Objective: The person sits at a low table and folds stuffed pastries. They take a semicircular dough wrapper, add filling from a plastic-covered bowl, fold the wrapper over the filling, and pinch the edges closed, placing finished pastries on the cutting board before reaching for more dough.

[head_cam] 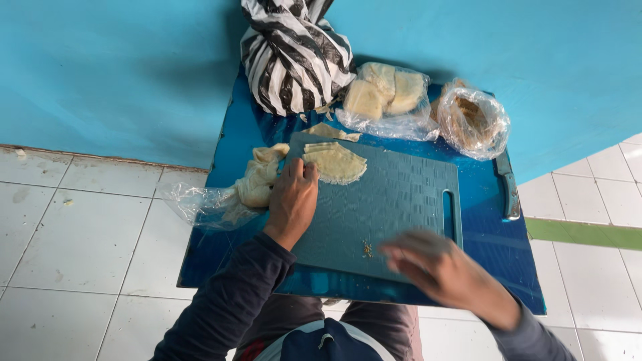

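Left fingers [302, 172] are curled down with the tips pressing the near-left edge of a flat pale sheet of dough [334, 162], so the left hand [292, 200] is basically pinning it on the cutting board [394, 214]. That sheet sits at the far-left corner of the board, with a smaller scrap of the same stuff [331, 132] just beyond the board's far edge.

Right hand [438, 267] is a blur over the near-right part of the board. Fingers look loosely spread and I can't see anything in them, but honestly can't tell for sure.

Looks to me like the step where a sheet gets laid out and flattened before working on it. Next move probably needs that right hand to steady on the sheet, or pick up a tool.

Around it: a crumpled lump of dough on a clear bag [251, 184] just left of the board, a striped black-and-white bag [291, 57] at the far side, a clear bag of pale blocks [384, 93] right of it, another bag with brownish stuff [471, 120] far right. All on a blue tabletop [491, 234].
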